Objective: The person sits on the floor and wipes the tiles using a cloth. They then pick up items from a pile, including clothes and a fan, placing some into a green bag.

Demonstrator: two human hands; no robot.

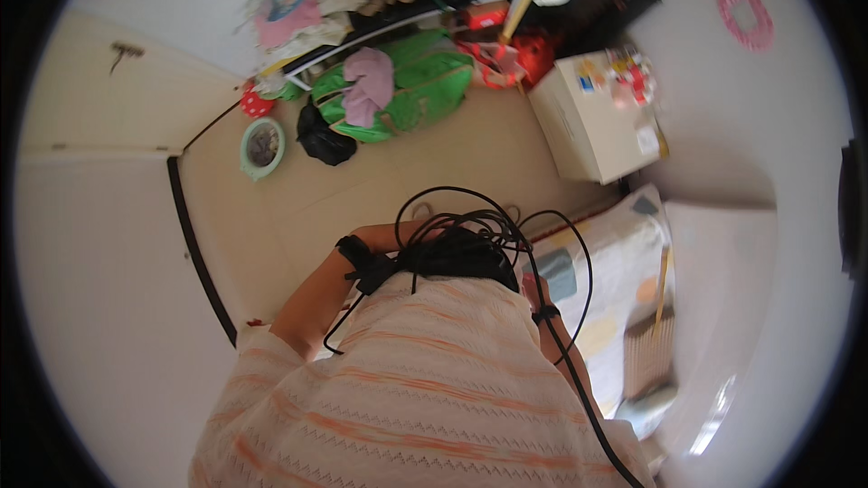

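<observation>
My left hand [420, 229] is bent inward at the front of my waist, partly hidden behind a bundle of coiled black cables [475, 227]. Whether its fingers hold the cables cannot be seen. A black strap with a small box [363, 261] is round that wrist. On the other side of my body, my right hand [536, 288] hangs beside my hip, mostly covered by my shirt and a cable; a small pink thing [527, 281] shows at it, too little to name. A black band [546, 314] circles the right wrist.
A green bag [434, 91] with a pink cloth [368, 85], a black plastic bag [325, 139] and a pale green basin [262, 149] stand on the floor ahead. A white cabinet [586, 122] is at the right, near a bed [597, 264]. Clothes [305, 7] are piled beyond.
</observation>
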